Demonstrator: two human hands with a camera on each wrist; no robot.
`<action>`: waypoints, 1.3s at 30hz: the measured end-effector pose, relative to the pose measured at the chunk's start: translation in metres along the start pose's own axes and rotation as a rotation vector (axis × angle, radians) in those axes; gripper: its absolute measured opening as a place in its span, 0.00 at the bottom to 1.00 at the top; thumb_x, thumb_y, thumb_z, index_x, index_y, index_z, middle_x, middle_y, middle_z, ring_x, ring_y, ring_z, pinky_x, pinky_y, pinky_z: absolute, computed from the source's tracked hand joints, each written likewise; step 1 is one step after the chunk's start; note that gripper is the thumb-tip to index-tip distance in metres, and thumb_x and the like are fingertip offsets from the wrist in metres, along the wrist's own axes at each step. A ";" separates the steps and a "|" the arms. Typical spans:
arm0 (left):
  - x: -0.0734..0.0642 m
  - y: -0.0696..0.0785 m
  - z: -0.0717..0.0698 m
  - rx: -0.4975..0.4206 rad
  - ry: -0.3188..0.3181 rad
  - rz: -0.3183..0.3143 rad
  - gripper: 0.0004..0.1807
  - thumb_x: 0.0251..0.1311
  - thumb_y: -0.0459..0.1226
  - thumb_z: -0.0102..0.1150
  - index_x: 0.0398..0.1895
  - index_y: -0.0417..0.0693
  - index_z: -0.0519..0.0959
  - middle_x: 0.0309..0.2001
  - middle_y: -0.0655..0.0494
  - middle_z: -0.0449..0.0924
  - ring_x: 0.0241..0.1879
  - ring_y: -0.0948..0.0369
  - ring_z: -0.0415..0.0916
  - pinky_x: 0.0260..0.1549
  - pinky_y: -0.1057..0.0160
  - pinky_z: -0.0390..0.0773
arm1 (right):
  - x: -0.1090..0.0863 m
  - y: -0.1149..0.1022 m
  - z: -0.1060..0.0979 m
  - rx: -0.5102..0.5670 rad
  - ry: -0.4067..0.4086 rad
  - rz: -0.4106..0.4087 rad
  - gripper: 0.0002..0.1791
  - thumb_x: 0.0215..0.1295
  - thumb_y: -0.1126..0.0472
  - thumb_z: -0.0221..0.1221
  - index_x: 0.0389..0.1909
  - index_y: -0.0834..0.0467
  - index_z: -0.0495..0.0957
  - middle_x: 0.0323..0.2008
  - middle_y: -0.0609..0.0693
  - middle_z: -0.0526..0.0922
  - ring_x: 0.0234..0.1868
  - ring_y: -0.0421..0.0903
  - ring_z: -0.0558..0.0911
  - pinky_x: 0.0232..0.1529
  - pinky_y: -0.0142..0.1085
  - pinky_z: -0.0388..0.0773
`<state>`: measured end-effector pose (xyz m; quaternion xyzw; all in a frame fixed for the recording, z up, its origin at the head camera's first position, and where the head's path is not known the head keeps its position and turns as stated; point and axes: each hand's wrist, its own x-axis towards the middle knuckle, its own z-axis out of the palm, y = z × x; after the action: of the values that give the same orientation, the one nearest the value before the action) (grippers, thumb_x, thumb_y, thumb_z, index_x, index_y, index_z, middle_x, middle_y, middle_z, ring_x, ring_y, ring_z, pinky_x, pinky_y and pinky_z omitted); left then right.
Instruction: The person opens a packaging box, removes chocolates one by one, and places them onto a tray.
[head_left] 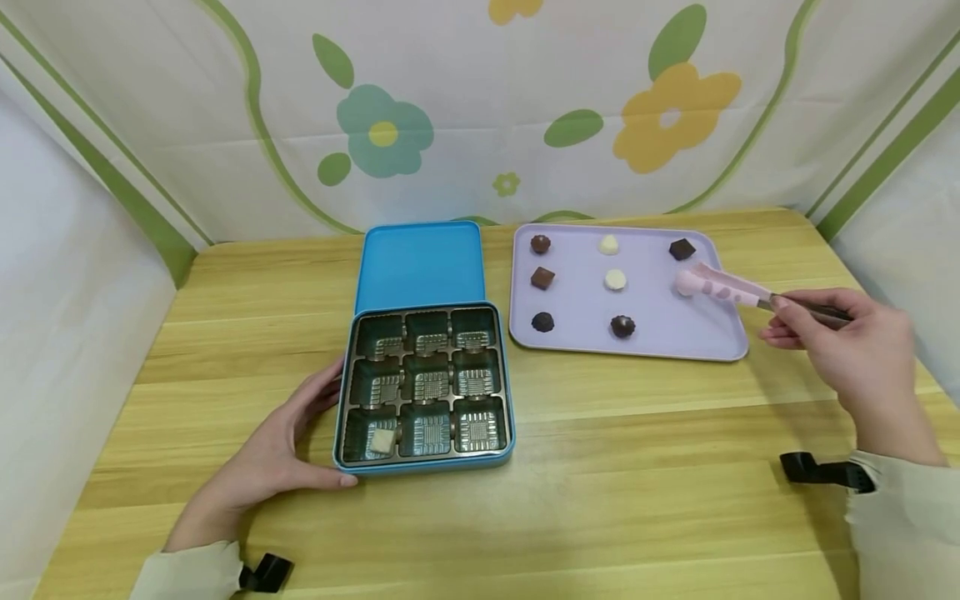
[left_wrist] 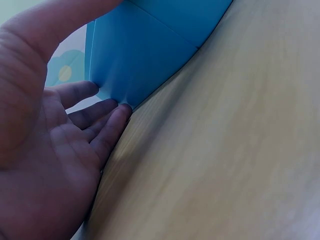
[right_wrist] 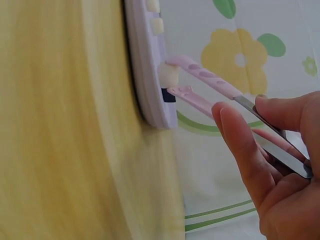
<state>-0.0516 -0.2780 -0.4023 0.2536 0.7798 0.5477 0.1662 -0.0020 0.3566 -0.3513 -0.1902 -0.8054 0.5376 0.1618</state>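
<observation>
My left hand (head_left: 281,454) grips the near left corner of a blue tin box (head_left: 431,468). Its thumb lies along the front wall, and its fingertips (left_wrist: 120,112) press the side. Inside, a divided insert holds one pale square chocolate (head_left: 382,441) in its front left compartment. Over at the right, my right hand (head_left: 862,346) holds metal tongs with pink tips (head_left: 731,287). A round white chocolate (right_wrist: 168,74) sits between those tips, over the right part of the lilac tray (head_left: 675,337). Close behind it on the tray is a dark square chocolate (head_left: 682,249).
Several brown, dark and white chocolates stand in rows on the tray, among them a dark ball (head_left: 622,326). Behind the box lies its blue lid (head_left: 420,262). A flowered cloth (head_left: 480,108) hangs along the back edge of the wooden table (head_left: 600,500).
</observation>
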 end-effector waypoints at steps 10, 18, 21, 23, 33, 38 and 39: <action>0.000 -0.001 0.000 0.000 0.006 -0.010 0.75 0.37 0.25 0.88 0.89 0.58 0.52 0.85 0.51 0.56 0.75 0.74 0.63 0.71 0.81 0.61 | 0.000 0.003 0.012 -0.160 0.038 -0.057 0.05 0.76 0.61 0.64 0.49 0.51 0.83 0.32 0.19 0.86 0.26 0.27 0.88 0.28 0.24 0.85; 0.000 -0.001 0.000 -0.004 0.005 -0.005 0.75 0.37 0.25 0.88 0.89 0.58 0.52 0.85 0.51 0.56 0.75 0.74 0.62 0.72 0.81 0.61 | -0.002 0.000 0.012 -0.198 0.047 -0.071 0.06 0.76 0.59 0.65 0.49 0.53 0.83 0.31 0.17 0.85 0.25 0.26 0.87 0.27 0.23 0.84; -0.001 -0.001 0.000 -0.007 0.004 0.000 0.75 0.37 0.25 0.88 0.89 0.58 0.52 0.85 0.50 0.56 0.75 0.74 0.63 0.72 0.81 0.61 | -0.002 -0.001 0.011 -0.226 0.042 -0.049 0.06 0.76 0.57 0.65 0.48 0.51 0.83 0.29 0.17 0.84 0.24 0.25 0.87 0.27 0.22 0.83; -0.001 -0.001 0.001 -0.008 0.003 -0.003 0.74 0.37 0.25 0.88 0.89 0.58 0.52 0.85 0.50 0.57 0.75 0.74 0.63 0.72 0.81 0.61 | -0.002 -0.002 0.010 -0.241 0.036 -0.027 0.06 0.76 0.56 0.64 0.48 0.51 0.82 0.27 0.17 0.84 0.24 0.25 0.87 0.27 0.22 0.83; -0.001 -0.002 0.001 -0.003 -0.003 -0.005 0.74 0.39 0.26 0.88 0.89 0.58 0.51 0.85 0.49 0.57 0.75 0.75 0.63 0.71 0.82 0.61 | -0.006 -0.007 0.002 -0.115 0.110 -0.006 0.05 0.73 0.57 0.68 0.46 0.48 0.87 0.32 0.22 0.88 0.24 0.30 0.89 0.29 0.24 0.85; -0.003 -0.002 0.001 0.007 0.001 0.010 0.74 0.38 0.25 0.88 0.89 0.57 0.52 0.84 0.47 0.57 0.75 0.75 0.62 0.71 0.82 0.61 | -0.007 -0.008 0.004 -0.011 0.120 -0.016 0.05 0.70 0.61 0.70 0.44 0.51 0.89 0.33 0.29 0.91 0.24 0.34 0.90 0.29 0.26 0.86; -0.002 -0.002 0.001 0.008 0.003 0.009 0.74 0.38 0.25 0.88 0.89 0.57 0.52 0.84 0.47 0.58 0.75 0.75 0.62 0.71 0.82 0.61 | -0.007 -0.008 0.006 0.023 0.117 -0.023 0.06 0.69 0.62 0.71 0.45 0.53 0.90 0.33 0.31 0.92 0.24 0.35 0.90 0.29 0.27 0.86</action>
<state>-0.0501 -0.2789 -0.4045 0.2571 0.7811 0.5456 0.1613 -0.0001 0.3458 -0.3461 -0.2099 -0.7904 0.5330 0.2170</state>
